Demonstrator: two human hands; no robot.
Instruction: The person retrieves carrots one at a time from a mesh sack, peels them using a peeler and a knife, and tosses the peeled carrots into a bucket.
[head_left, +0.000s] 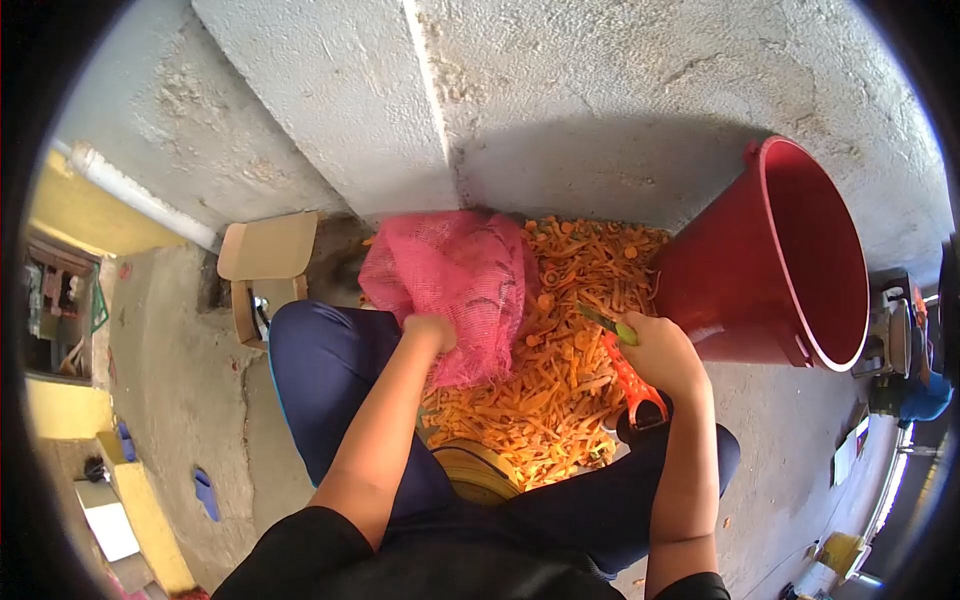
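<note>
My left hand [430, 332] is closed on the edge of a pink mesh sack [455, 275], which lies bunched on a heap of carrot peelings. In my right hand [662, 352] is a small knife [603, 320] with a green handle, its blade pointing left over the heap. Orange peelings and cut carrot ends [575, 375] spread over the floor between my legs. The sack's contents cannot be made out. Just below my right hand is an orange perforated piece [632, 380], perhaps part of a sandal.
A large red bucket [730, 280] leans tilted at the right, against the wall [620, 90]. An open cardboard box [268, 250] stands at the left. Between my knees shows a yellow rounded object [475, 462]. A blue slipper [206, 494] lies on the floor further left.
</note>
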